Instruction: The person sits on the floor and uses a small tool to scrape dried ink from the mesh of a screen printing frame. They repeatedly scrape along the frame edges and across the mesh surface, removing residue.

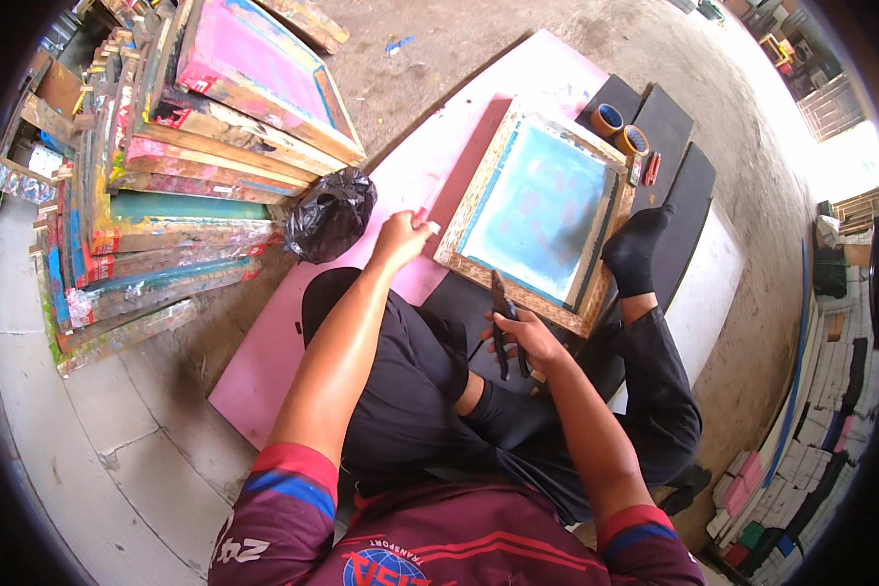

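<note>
In my right hand is a pair of dark pliers, jaws pointing up toward the near edge of a wooden screen-printing frame. The frame lies tilted in front of me, its blue mesh facing up with faint pinkish marks. Left of the frame, my left hand is closed over the pink board. A small reddish and white bit shows at its fingertips, too small to name. Beside that hand bulges a black plastic bag.
Several used screen frames are stacked at the left. Two tape rolls and a red-handled tool lie right of the screen on dark boards. My foot rests against the frame's right side. White blocks line the far right.
</note>
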Demonstrator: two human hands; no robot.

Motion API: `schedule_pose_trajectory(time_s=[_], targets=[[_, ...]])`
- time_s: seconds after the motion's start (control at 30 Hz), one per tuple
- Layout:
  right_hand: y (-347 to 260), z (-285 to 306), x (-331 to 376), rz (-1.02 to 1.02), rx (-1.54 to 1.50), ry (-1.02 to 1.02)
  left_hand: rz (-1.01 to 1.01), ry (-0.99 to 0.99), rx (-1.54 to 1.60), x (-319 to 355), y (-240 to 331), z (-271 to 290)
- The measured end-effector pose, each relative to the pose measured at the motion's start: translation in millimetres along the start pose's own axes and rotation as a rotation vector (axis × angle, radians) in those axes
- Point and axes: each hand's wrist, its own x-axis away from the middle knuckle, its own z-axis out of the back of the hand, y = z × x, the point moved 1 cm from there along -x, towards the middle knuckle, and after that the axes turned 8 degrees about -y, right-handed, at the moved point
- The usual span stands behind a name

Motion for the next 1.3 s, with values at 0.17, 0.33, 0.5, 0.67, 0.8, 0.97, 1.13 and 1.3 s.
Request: schedule_pose_trajectory(time_s=[0.17,0.33,0.5,0.67,0.8,0.97,1.13,1.3], targets=[[17.5,11.5,25.4,0.042,-0.177,0.018,0.171,0.188,-0.183,-11.5,-3.4,18.1],[21.0,9.4,20.3,-0.027,-0.14,0.023,0.243,0.128,-0.15,-12.2,-7.6,20.1],[16.1,8.3,13.0,-0.039,-0.075,0.027,0.183,0.217,-0.229,-19.3,-27.1,12.8],[12.5,9.6,11.4,-0.066,-0.052,0.0,0.177,0.163,-0.165,-24.4,-38.9,9.9],[17.7,13.3,9.6,-0.082,-0.048,0.002,0.203,0.135,-0.177,-21.4,-28.7,9.9],[15.9,10.2,10.6,-0.074,-0.066,0.009,0.159,0.183,-0.194,-21.3,-31.7,10.0],[9.5,10.7,11.3,-0.069,-0.074,0.007,0.159,0.191,-0.203,-16.4,-22.3,11.2],[4.7,14.5,10.3,-0.078,-0.066,-0.009,0.226,0.089,-0.199,-11.0,-7.3,15.0]])
